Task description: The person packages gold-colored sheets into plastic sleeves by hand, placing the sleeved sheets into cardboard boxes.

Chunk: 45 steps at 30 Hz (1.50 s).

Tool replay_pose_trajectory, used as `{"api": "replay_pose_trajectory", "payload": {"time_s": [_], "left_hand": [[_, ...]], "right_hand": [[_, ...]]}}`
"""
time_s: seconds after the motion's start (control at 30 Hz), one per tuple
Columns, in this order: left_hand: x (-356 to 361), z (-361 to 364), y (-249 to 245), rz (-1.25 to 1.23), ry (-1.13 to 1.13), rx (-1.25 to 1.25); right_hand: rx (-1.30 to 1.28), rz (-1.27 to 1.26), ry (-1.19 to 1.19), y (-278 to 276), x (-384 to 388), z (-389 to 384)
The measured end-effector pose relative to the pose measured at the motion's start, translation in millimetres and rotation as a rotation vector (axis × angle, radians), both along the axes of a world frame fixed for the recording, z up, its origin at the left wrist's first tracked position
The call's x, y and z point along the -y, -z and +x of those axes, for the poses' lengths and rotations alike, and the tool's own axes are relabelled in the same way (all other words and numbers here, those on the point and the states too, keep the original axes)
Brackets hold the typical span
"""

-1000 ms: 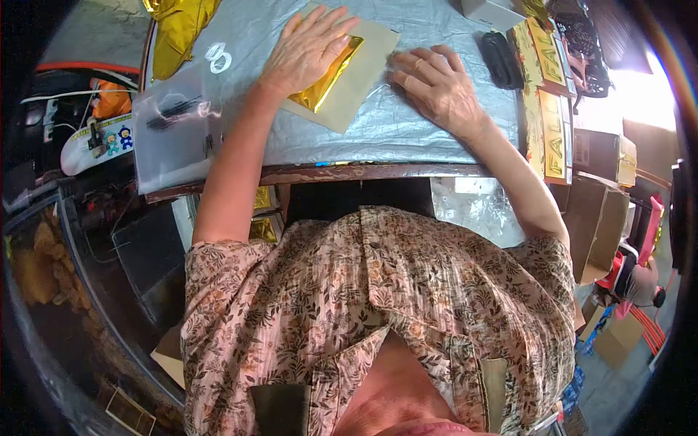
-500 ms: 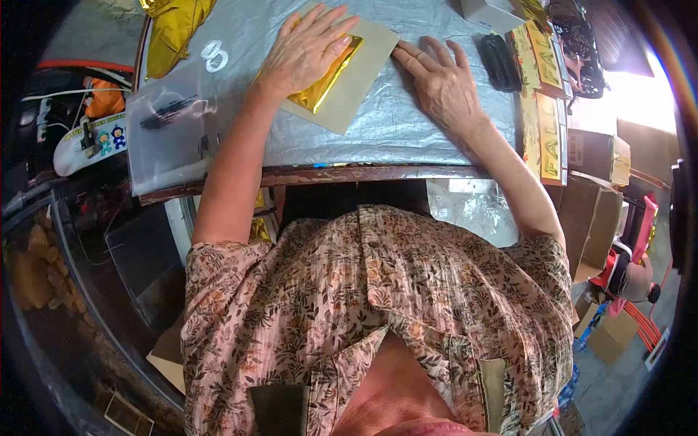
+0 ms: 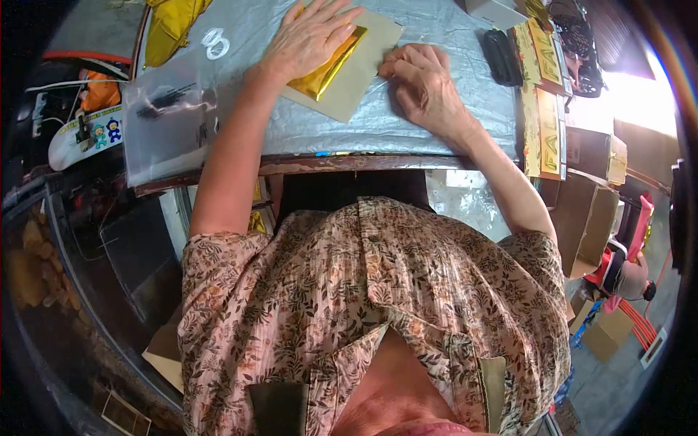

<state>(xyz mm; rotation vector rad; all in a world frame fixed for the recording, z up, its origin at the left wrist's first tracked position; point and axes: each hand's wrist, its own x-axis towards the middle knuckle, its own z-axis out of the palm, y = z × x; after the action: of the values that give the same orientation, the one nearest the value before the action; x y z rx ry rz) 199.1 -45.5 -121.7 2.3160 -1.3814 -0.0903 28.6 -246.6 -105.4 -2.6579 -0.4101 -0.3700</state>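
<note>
My left hand (image 3: 311, 45) lies flat with fingers spread over a shiny gold foil piece (image 3: 327, 73). The foil rests on a flat grey-beige board (image 3: 356, 91), and my palm and fingers cover part of both. At the board's right edge, my right hand (image 3: 427, 86) is closed, its fingers curled inward and its thumb bent below them. Its fingertips sit next to or on that edge; whether anything is between them is hidden. Both hands are over the silvery sheet (image 3: 458, 116) that covers the table.
Clear rings (image 3: 215, 45), crumpled gold material (image 3: 171, 33) and a transparent plastic sheet (image 3: 163, 116) lie at left. To the right are a black object (image 3: 500, 59), yellow printed boxes (image 3: 542, 131) and a grey-white box (image 3: 498, 11). The table's brown front edge (image 3: 349, 164) runs before me.
My right hand's fingers have curled from stretched out, and the hand has shifted slightly left along the board's edge. My left hand stays flat on the foil. The whole view has shifted slightly.
</note>
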Motion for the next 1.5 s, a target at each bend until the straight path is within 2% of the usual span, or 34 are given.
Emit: {"api": "replay_pose_trajectory", "payload": {"time_s": [0.03, 0.07, 0.1, 0.13, 0.2, 0.27, 0.4, 0.5, 0.63, 0.83, 0.97, 1.17, 1.5], "left_hand": [[1, 7, 16, 0.001, 0.001, -0.001], [3, 20, 46, -0.255, 0.120, 0.064], [5, 18, 38, -0.512, 0.239, 0.132], [4, 15, 31, -0.511, 0.239, 0.134], [2, 8, 8, 0.024, -0.022, -0.045], [2, 6, 3, 0.031, -0.036, -0.053], [3, 7, 5, 0.033, -0.026, -0.021], [3, 9, 12, -0.010, -0.019, -0.015], [3, 10, 13, 0.005, -0.022, -0.013], [3, 11, 10, 0.001, -0.009, 0.000], [4, 8, 6, 0.035, -0.009, 0.026], [4, 11, 12, 0.013, -0.003, 0.025], [2, 10, 15, -0.038, 0.001, 0.049]], "right_hand": [[-0.038, 0.037, 0.001, -2, -1, 1], [-0.075, 0.074, 0.002, -4, -2, 1], [-0.073, 0.072, 0.002, -4, -2, -1], [-0.106, 0.065, 0.031, -5, -2, -3], [-0.137, 0.058, 0.057, -4, -5, -8], [-0.061, -0.033, 0.166, -2, -8, -13], [-0.090, -0.077, 0.181, 5, -11, -14], [0.059, -0.132, 0.074, 12, -16, -11], [0.036, -0.080, 0.041, 12, -18, -11], [0.059, -0.144, 0.044, 1, -28, -19], [0.012, -0.211, 0.060, 0, -39, -27], [0.051, -0.138, -0.017, 2, -34, -38], [-0.148, -0.120, -0.088, -9, -23, -59]]}}
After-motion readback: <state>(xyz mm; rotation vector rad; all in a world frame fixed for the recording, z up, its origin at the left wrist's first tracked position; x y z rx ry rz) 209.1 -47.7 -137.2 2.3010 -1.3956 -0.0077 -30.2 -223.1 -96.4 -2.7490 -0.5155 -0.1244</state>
